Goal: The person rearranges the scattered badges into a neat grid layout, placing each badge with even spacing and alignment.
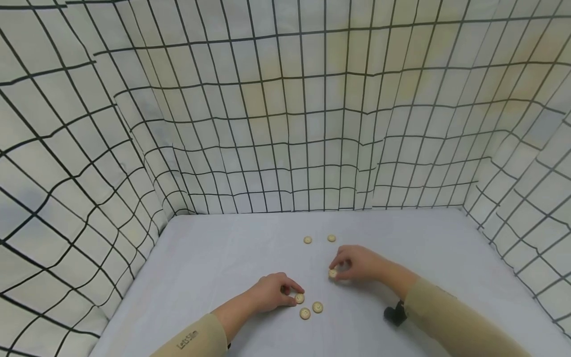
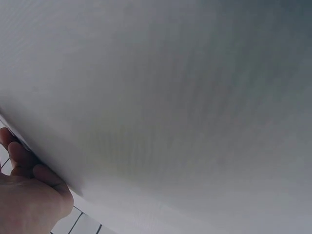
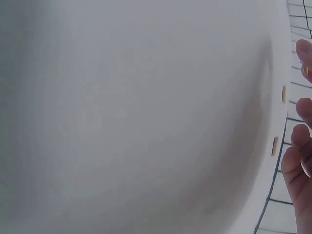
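Round cream-coloured buttons with small holes lie on the white tabletop. My right hand [image 1: 359,263] pinches one button [image 1: 332,273] at its fingertips, right of the table's middle. Nearer to me on the left, my left hand [image 1: 273,292] has thumb and forefinger on either side of another button [image 1: 300,298]. Just beside that one lie two loose buttons, one below it [image 1: 305,313] and one to its right [image 1: 317,307]. The left wrist view catches the left hand [image 2: 34,200] at the lower left edge. Fingers of the right hand [image 3: 300,151] show at the right edge of the right wrist view.
Two more buttons lie farther back, one on the left [image 1: 308,240] and one on the right [image 1: 331,238]. White walls with a dark grid [image 1: 285,124] enclose the table [image 1: 214,248] at the back and sides. A black device [image 1: 395,314] is under the right wrist.
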The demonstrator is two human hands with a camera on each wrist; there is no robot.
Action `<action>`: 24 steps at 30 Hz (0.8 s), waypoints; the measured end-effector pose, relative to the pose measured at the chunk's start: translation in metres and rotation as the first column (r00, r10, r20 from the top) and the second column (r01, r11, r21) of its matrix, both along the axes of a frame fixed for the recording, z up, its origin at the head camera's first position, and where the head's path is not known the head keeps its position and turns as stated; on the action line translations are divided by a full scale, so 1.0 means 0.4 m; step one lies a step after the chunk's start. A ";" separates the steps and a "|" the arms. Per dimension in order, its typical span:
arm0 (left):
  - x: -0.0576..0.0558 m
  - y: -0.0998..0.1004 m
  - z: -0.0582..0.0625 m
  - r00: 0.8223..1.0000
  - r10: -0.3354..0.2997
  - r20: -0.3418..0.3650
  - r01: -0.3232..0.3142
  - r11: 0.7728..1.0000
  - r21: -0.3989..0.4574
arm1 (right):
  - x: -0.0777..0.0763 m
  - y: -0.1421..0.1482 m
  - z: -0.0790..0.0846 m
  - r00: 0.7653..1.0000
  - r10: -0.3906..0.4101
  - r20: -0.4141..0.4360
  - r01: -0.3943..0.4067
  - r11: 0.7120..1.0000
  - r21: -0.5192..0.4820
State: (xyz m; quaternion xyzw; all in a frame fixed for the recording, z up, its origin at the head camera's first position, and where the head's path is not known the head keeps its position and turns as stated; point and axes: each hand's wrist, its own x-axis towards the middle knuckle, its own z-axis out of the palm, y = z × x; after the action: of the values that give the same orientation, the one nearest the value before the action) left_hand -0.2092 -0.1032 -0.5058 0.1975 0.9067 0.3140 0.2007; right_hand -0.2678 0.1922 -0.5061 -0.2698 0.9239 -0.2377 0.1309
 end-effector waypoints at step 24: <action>0.002 -0.001 0.007 1.000 0.013 0.025 -0.013 1.000 0.015 | -0.095 0.129 -0.007 0.969 -0.248 0.012 0.249 0.968 -0.032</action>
State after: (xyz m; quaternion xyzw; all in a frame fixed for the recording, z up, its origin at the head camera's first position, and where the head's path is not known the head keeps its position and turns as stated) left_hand -0.2084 -0.1038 -0.5030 0.1893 0.9029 0.3247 0.2084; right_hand -0.3056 0.2437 -0.5091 -0.1532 0.9459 -0.2685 0.0991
